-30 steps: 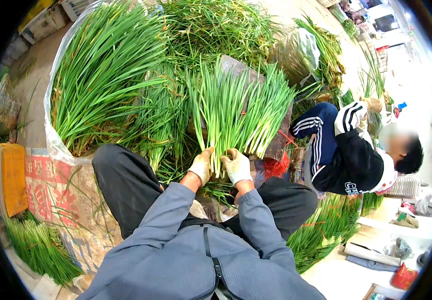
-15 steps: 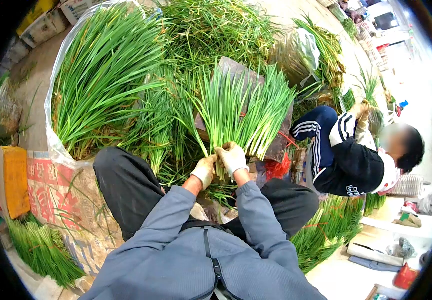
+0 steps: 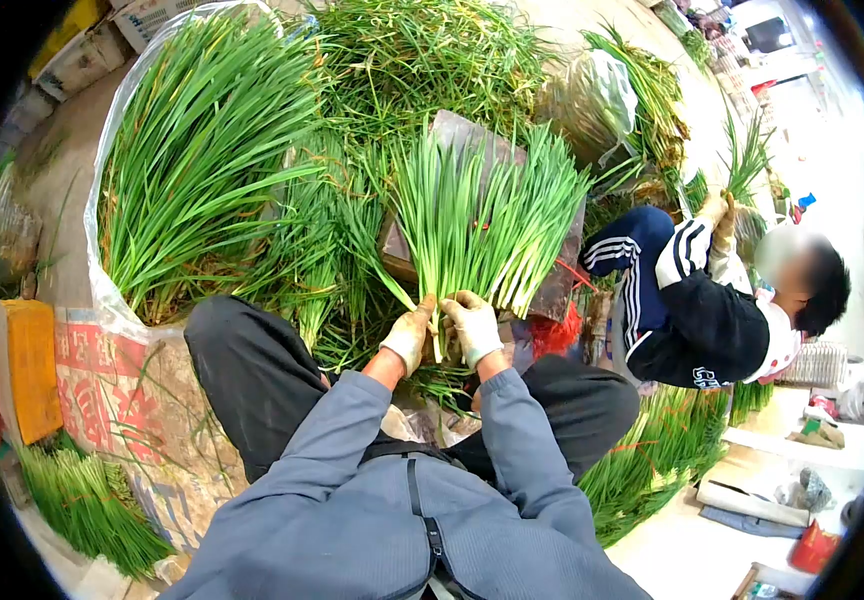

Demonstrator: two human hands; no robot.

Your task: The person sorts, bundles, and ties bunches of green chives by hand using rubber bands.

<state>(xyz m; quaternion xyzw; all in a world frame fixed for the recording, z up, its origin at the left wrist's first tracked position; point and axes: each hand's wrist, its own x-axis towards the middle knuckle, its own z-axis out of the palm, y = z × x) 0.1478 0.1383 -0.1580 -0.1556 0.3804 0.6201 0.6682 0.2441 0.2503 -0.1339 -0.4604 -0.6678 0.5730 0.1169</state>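
My left hand (image 3: 408, 336), in a pale glove with bare-looking fingertips, is closed on the white ends of a few garlic chives. Close beside it, my right hand (image 3: 472, 328), gloved too, pinches the stalk ends of the same small bunch of garlic chives (image 3: 442, 220). Their leaves fan away from me over a dark board (image 3: 467, 135). To the right, a second row of trimmed chives (image 3: 542, 215) lies on that board with its pale ends toward me. The fingers hide exactly which stalks each hand has.
A big heap of chives (image 3: 207, 150) lies on plastic sheeting at left, and loose leaves (image 3: 432, 60) pile up behind the board. Red ties (image 3: 555, 333) hang by its right edge. A person (image 3: 717, 300) sits at right holding chives. Tied bunches (image 3: 92, 505) lie lower left.
My hands have drawn slightly apart at the stalk ends, the right one shifting a little to the right. The person at right has raised their chives slightly.
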